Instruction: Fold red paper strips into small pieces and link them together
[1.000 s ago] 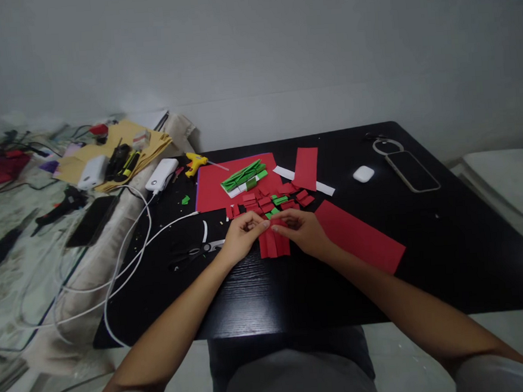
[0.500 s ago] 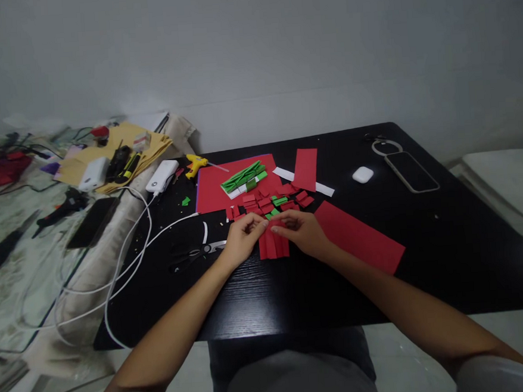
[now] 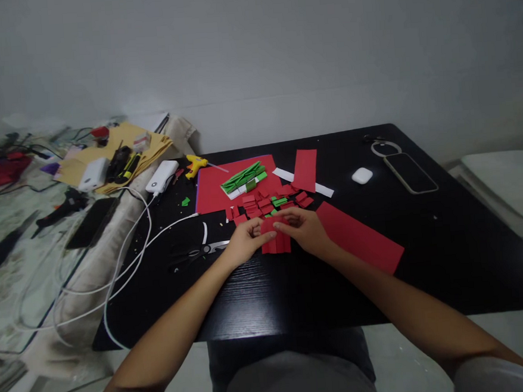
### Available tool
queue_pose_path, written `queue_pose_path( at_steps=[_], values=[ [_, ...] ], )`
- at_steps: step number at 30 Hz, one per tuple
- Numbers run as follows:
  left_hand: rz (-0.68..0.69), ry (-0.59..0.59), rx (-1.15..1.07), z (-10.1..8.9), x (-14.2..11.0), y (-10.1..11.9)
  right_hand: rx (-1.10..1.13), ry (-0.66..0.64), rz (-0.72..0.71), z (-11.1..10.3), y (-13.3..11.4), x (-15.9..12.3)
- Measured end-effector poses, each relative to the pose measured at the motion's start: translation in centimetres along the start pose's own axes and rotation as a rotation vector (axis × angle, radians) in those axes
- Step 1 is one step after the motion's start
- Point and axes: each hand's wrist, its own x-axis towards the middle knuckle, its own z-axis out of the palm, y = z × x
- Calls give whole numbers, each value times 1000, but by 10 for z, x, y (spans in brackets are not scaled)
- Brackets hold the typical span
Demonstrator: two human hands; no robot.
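Both my hands meet over a pleated piece of red paper (image 3: 277,241) near the middle of the black table (image 3: 426,250). My left hand (image 3: 245,240) pinches its left edge and my right hand (image 3: 306,228) grips its top right part. The paper shows several vertical folds. Just behind my fingers lies a heap of small red and green folded pieces (image 3: 271,200). A flat red sheet (image 3: 358,237) lies to the right of my right hand.
Scissors (image 3: 194,254) lie left of my left hand. Behind are a large red sheet (image 3: 211,187) with green strips (image 3: 242,177), a yellow glue gun (image 3: 195,163), a white power bank (image 3: 161,175) with white cables, an earbud case (image 3: 361,175) and a phone (image 3: 410,172).
The folded red paper has shifted slightly up and back between my hands, and my left fingers now cover more of its left edge. Nothing else moved.
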Motion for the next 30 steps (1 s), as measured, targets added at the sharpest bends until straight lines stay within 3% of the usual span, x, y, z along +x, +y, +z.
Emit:
queue_pose_path(
  at_steps=[5, 13, 20, 30],
  values=[
    [-29, -53, -37, -1, 0, 2, 17, 10, 11, -1, 1, 1],
    [-34, -35, -15, -3, 2, -1, -9, 26, -6, -2, 1, 1],
    [-101, -149, -67, -2, 0, 5, -7, 34, 10, -2, 2, 1],
    [-184, -136, -81, -1, 1, 0, 66, 107, 50, -9, 1, 10]
  ],
)
